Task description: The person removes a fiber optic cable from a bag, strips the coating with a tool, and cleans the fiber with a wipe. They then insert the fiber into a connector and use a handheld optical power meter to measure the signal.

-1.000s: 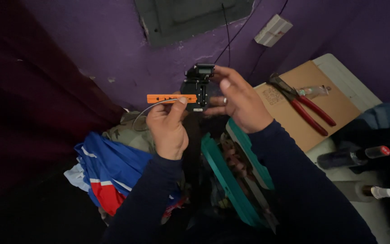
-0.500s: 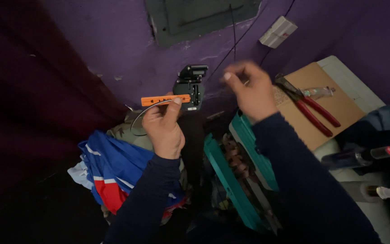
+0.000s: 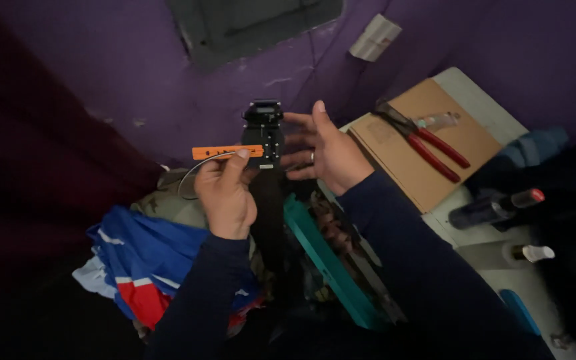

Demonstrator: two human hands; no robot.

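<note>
Covering the whole background, a purple wall [image 3: 101, 73] stood behind a cardboard sheet [image 3: 428, 153] that carried red-handled pliers [image 3: 428, 143]. Lower down lay a blue and red cloth [image 3: 148, 267] and a teal tray [image 3: 328, 267]. The right hand [image 3: 325, 150] was spread open beside the small black device [image 3: 263, 137], fingers near it, holding nothing. The left hand [image 3: 225, 193] was closed on a thin orange strip [image 3: 227, 152] touching the device. The strip looked light and stiff, best pinched at its flat edges; the device seemed rigid, better gripped by its sides.
</note>
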